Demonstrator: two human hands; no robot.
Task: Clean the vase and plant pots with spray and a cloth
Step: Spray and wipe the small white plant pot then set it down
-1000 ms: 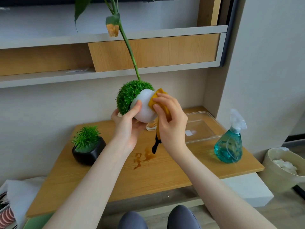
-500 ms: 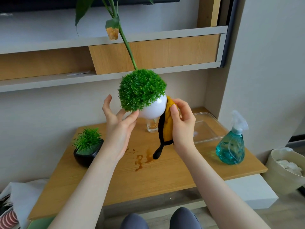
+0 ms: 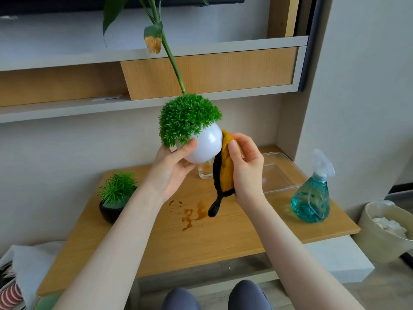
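**White pot aloft, cloth on its right flank**

We note the white round pot (image 3: 204, 145) held up in the air above the middle of the desk (image 3: 223, 231), clear of the surface, its artificial green tuft (image 3: 188, 118) tipped toward the left and the far wall. The pot's axis, base to tuft, leans up and leftward; its base faces down toward the left palm.

Left hand (image 3: 172, 166): grip cups the pot from below and the near-left side, thumb laid across the front of the white wall, fingers hidden behind.

Right hand (image 3: 245, 166): grip is closed on the mustard-yellow cloth (image 3: 226, 166), bunched between thumb and fingers. The cloth is pressed to the pot's right side; its black trim and hanging loop (image 3: 214, 206) dangle below, over the desk.

So the surface to be wiped lies directly left of the right hand, touching the cloth. We judge the step in hand to be wiping round the pot's wall; the left hand would have to turn the pot to bring unwiped faces to the cloth.

Waiting: black pot with green tuft (image 3: 116, 198) near the desk's left edge; teal spray bottle (image 3: 312, 198) near the right edge; the glass vase (image 3: 205, 172) toward the back edge, largely hidden behind the hands. A brown spill (image 3: 190, 213) marks the desk's middle.
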